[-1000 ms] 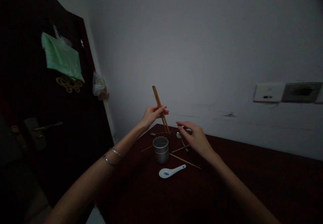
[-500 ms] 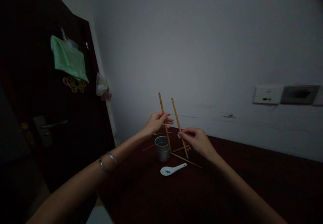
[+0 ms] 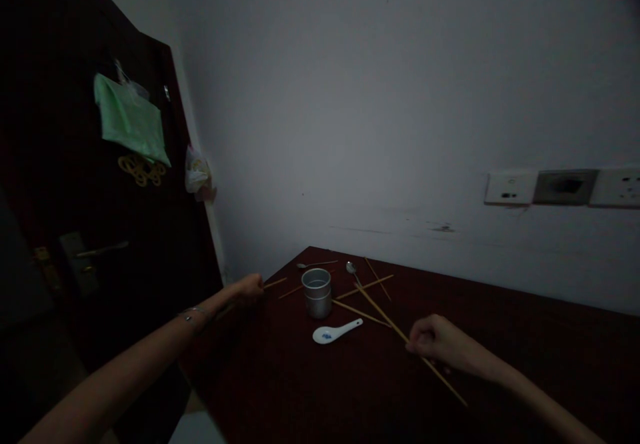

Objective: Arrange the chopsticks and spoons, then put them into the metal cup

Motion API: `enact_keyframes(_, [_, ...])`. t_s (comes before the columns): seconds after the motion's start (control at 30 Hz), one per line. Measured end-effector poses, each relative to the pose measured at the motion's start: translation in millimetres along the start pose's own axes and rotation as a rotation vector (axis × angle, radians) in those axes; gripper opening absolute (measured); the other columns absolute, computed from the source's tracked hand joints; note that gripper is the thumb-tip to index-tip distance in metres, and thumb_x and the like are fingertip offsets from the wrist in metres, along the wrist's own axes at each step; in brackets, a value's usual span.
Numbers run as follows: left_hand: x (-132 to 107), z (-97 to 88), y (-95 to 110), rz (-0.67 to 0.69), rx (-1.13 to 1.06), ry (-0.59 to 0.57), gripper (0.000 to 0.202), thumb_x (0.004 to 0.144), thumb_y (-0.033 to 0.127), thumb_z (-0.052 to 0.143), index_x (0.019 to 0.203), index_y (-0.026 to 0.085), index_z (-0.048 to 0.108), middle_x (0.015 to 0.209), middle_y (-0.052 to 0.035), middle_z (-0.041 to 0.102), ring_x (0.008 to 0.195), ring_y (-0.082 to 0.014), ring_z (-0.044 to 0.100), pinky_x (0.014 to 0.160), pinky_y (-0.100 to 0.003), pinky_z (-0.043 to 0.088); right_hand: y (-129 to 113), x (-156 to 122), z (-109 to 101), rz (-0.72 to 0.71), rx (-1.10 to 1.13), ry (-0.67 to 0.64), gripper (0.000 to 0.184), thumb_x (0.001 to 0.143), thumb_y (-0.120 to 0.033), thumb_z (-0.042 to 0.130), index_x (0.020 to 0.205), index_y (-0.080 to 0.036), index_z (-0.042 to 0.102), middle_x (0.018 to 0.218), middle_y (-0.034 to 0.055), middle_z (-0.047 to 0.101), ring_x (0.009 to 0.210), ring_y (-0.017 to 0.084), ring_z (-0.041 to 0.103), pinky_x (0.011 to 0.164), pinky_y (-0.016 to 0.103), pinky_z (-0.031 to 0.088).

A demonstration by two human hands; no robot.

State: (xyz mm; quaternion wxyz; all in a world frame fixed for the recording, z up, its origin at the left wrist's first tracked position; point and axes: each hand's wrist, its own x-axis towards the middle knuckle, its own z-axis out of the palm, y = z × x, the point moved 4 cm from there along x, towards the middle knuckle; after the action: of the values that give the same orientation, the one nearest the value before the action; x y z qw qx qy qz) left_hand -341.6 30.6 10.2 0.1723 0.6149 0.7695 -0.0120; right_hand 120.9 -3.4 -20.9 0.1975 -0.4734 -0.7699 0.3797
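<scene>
At the table's left side, my left hand is closed around a chopstick, one end of which sticks out to the right. My right hand pinches a long wooden chopstick low over the right part of the table, slanting from upper left to lower right. Between the hands stands a grey metal cup, upright. In front of it lies a white soup spoon with a blue pattern. Several more chopsticks lie scattered around the cup. Behind it rest a metal spoon and another thin-handled spoon.
The dark red table meets a pale wall with sockets on the right. At the left is a dark door with a green cloth bag; a plastic bag hangs beside it.
Both hands have lowered and moved apart, left hand to the left and right hand to the right, each with its chopstick. The chopsticks went from upright to slanting low.
</scene>
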Motion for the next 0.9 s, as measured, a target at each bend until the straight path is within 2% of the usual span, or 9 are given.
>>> enact_keyframes(0.13, [6.5,10.7,-4.6,0.008,0.05,0.08,0.012,0.064,0.02,0.051,0.054,0.013,0.056,0.051,-0.0019,0.055,0.05,-0.0137,0.053,0.049,-0.023,0.042,-11.9,-20.6,10.2,-0.196,-0.147,-0.091,0.017,0.066,-0.035,0.062,0.067,-0.017,0.065,0.061,0.0014,0.059,0.057,0.011,0.053,0.048,0.02,0.038])
enact_keyframes(0.3, [19.8,10.9,11.0,0.027,0.094,0.152,0.011,0.065,0.019,0.052,0.057,0.014,0.057,0.059,-0.0032,0.057,0.062,-0.0161,0.057,0.054,-0.021,0.042,-49.2,-25.6,37.7,-0.524,-0.528,-0.046,0.008,0.075,-0.023,0.057,0.074,-0.021,0.064,0.078,0.0009,0.062,0.07,0.013,0.056,0.059,0.022,0.04])
enact_keyframes(0.43, [29.0,15.1,27.9,0.017,0.112,0.2,0.011,0.068,0.019,0.052,0.069,0.013,0.061,0.074,-0.0077,0.062,0.072,-0.0182,0.06,0.059,-0.022,0.042,-72.7,-19.5,74.1,-0.806,-0.884,-0.008,0.014,0.082,-0.02,0.048,0.074,-0.017,0.059,0.077,0.0033,0.059,0.07,0.014,0.053,0.05,0.022,0.035])
enact_keyframes(0.53, [35.9,16.8,37.1,-0.005,0.115,0.241,0.016,0.067,0.02,0.054,0.079,0.013,0.061,0.087,-0.0125,0.063,0.083,-0.0219,0.06,0.062,-0.023,0.043,-77.1,-15.0,94.2,-0.952,-0.989,0.027,0.013,0.084,-0.018,0.045,0.076,-0.016,0.056,0.076,0.0034,0.057,0.071,0.014,0.052,0.046,0.023,0.033])
enact_keyframes(0.63, [43.5,18.5,43.9,-0.024,0.103,0.245,0.021,0.065,0.023,0.058,0.082,0.012,0.061,0.092,-0.0155,0.062,0.084,-0.0247,0.06,0.062,-0.025,0.045,-77.2,-11.3,103.5,-0.983,-1.012,0.052,0.01,0.084,-0.018,0.045,0.079,-0.017,0.054,0.076,0.0027,0.056,0.072,0.014,0.051,0.047,0.023,0.033])
enact_keyframes(0.77, [51.2,23.8,52.3,-0.026,0.072,0.201,0.02,0.065,0.029,0.059,0.077,0.014,0.062,0.084,-0.0144,0.064,0.074,-0.0233,0.062,0.057,-0.024,0.045,-81.5,-7.1,109.0,-0.96,-1.02,0.071,0.005,0.082,-0.018,0.049,0.081,-0.017,0.054,0.076,0.002,0.056,0.071,0.015,0.051,0.046,0.023,0.032])
enact_keyframes(0.9, [54.5,28.4,55.6,-0.03,0.051,0.151,0.02,0.065,0.032,0.059,0.072,0.013,0.061,0.074,-0.0137,0.064,0.064,-0.0227,0.062,0.053,-0.026,0.046,-87.5,-0.9,114.2,-0.963,-1.01,0.11,0.007,0.083,-0.019,0.048,0.078,-0.016,0.053,0.073,0.0019,0.056,0.07,0.015,0.051,0.041,0.023,0.029])
